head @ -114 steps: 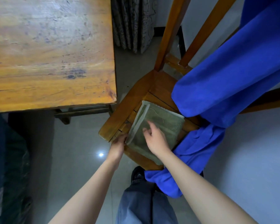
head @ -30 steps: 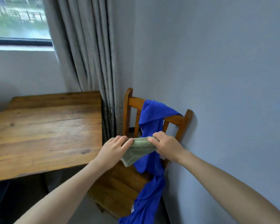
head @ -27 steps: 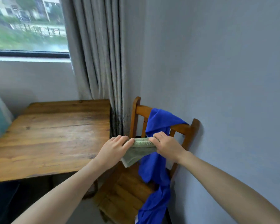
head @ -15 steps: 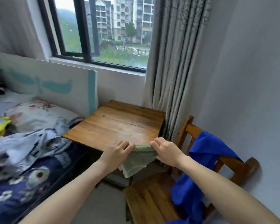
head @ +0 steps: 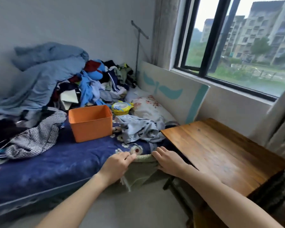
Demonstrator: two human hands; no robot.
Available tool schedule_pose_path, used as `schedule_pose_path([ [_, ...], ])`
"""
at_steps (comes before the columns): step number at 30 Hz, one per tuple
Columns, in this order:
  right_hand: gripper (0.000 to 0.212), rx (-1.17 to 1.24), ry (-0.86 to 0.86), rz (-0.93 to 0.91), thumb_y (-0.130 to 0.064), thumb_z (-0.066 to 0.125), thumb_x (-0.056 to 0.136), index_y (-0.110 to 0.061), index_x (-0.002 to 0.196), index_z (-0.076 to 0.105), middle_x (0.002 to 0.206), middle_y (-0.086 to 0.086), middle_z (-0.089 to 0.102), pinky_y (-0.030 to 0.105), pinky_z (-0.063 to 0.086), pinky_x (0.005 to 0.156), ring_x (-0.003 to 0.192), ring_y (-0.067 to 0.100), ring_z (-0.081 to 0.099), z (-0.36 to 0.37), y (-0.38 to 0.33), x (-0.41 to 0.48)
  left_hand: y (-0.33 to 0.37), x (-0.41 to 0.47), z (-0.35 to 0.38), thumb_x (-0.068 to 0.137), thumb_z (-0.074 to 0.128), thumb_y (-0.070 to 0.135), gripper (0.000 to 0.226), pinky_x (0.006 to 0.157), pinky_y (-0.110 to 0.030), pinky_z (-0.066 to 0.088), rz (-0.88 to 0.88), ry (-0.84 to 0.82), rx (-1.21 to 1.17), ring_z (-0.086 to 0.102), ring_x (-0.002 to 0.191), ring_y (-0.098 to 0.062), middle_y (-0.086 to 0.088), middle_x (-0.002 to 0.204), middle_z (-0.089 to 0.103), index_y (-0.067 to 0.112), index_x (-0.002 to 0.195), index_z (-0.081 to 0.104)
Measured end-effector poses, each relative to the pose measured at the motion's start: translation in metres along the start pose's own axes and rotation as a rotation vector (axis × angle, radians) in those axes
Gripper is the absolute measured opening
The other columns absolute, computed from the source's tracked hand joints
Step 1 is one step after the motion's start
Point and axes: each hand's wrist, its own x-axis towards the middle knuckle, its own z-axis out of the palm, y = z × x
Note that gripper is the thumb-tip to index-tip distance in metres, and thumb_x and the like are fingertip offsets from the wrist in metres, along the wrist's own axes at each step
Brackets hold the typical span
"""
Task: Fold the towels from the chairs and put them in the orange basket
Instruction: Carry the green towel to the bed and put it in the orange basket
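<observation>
You were at the carrying step: the folding looked done, and the green towel (head: 138, 174) hung in a compact folded bundle between your 2 hands, in the air above the floor, just in front of the edge of the bed (head: 56, 163) and beside the corner of the wooden bench (head: 220, 155). Your left hand (head: 116, 164) and right hand (head: 169, 161) each held 1 end of the top fold. The left fingers (head: 127, 156) were curled over that fold and pinched it. The right fingers (head: 156, 153) were curled over it too, with the thumb out of sight.

The orange basket (head: 90, 123) stood upright on the bed, well apart from the towel, farther back and to your left, with loose clothes on either side of it. The next move, as I judge it, called for reaching forward over the mattress, keeping both pinches tight so the folds did not drop open, and lowering the bundle flat through the open top.

Count: 1 green towel, 1 orange basket, 1 bench, 1 bed. No chair showed, and the basket's bottom could not be seen.
</observation>
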Motion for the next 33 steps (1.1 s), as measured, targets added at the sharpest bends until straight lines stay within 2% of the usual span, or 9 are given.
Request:
schedule_pose_path([
  [4,0.055,0.035,0.07,-0.139,-0.029,0.077,0.046,-0.015,0.092,0.05,0.081,0.0,0.058,0.023,0.045,0.042,0.069,0.019,0.061,0.014,-0.056,0.092,-0.062,-0.066,-0.043,0.042,0.083,0.005,0.078,0.051,-0.022,0.053,-0.183,-0.075,0.051,0.063,0.062,-0.017,0.0,0.079,0.066,0.017,0.11,0.046],
  [10,0.045,0.141,0.166,-0.246,-0.027,0.07,0.053,-0.016,0.086,0.04,0.074,0.0,0.055,0.024,0.036,0.033,0.063,0.019,0.059,0.038,-0.146,0.194,-0.138,-0.153,-0.097,0.03,0.087,0.012,0.087,0.051,-0.019,0.051,-0.278,-0.167,0.185,0.062,0.06,-0.014,0.003,0.075,0.064,0.017,0.107,0.046],
  [12,0.03,0.2,0.183,-0.262,-0.031,0.053,0.062,-0.016,0.085,0.04,0.073,0.001,0.054,0.024,0.037,0.031,0.062,0.02,0.057,0.045,-0.167,0.218,-0.154,-0.175,-0.104,0.031,0.086,0.011,0.085,0.05,-0.02,0.051,-0.338,-0.176,0.194,0.062,0.06,-0.015,0.003,0.074,0.064,0.017,0.106,0.046],
  [15,0.03,0.237,0.158,-0.296,-0.035,0.038,0.063,-0.016,0.085,0.044,0.073,0.001,0.055,0.025,0.039,0.032,0.062,0.02,0.058,0.054,-0.181,0.239,-0.166,-0.193,-0.105,0.033,0.086,0.011,0.083,0.05,-0.02,0.05,-0.363,-0.178,0.182,0.061,0.06,-0.015,0.003,0.075,0.063,0.018,0.106,0.046],
  [19,0.033,0.22,0.177,-0.341,-0.029,0.061,0.058,-0.015,0.086,0.051,0.074,0.0,0.057,0.024,0.036,0.032,0.061,0.018,0.058,0.069,-0.179,0.267,-0.191,-0.195,-0.096,0.033,0.085,0.009,0.083,0.048,-0.02,0.049,-0.424,-0.146,0.175,0.061,0.06,-0.015,0.003,0.075,0.064,0.019,0.106,0.047],
  [22,0.056,0.26,0.152,-0.337,-0.016,0.08,0.046,-0.016,0.091,0.046,0.076,0.001,0.057,0.024,0.038,0.031,0.061,0.019,0.057,0.087,-0.167,0.278,-0.205,-0.189,-0.077,0.033,0.084,0.009,0.082,0.048,-0.019,0.047,-0.43,-0.162,0.168,0.061,0.06,-0.014,0.004,0.075,0.063,0.019,0.106,0.047],
  [27,0.056,0.261,0.159,-0.336,-0.022,0.078,0.046,-0.017,0.089,0.044,0.075,-0.001,0.056,0.024,0.037,0.033,0.061,0.017,0.057,0.127,-0.129,0.308,-0.249,-0.158,-0.043,0.036,0.084,0.008,0.08,0.048,-0.018,0.049,-0.407,-0.155,0.182,0.06,0.061,-0.013,0.005,0.075,0.063,0.018,0.106,0.047],
  [30,0.034,0.291,0.156,-0.325,-0.028,0.056,0.06,-0.018,0.09,0.044,0.075,-0.002,0.056,0.023,0.037,0.033,0.061,0.016,0.057,0.154,-0.102,0.332,-0.28,-0.135,-0.022,0.039,0.083,0.007,0.077,0.049,-0.02,0.05,-0.408,-0.166,0.2,0.06,0.061,-0.013,0.005,0.075,0.062,0.019,0.106,0.047],
  [33,0.034,0.333,0.157,-0.298,-0.032,0.048,0.058,-0.019,0.089,0.044,0.074,-0.004,0.056,0.02,0.035,0.034,0.061,0.014,0.058,0.177,-0.076,0.359,-0.306,-0.112,-0.003,0.039,0.085,0.01,0.077,0.049,-0.019,0.049,-0.418,-0.196,0.219,0.06,0.062,-0.011,0.006,0.075,0.061,0.019,0.105,0.047],
])
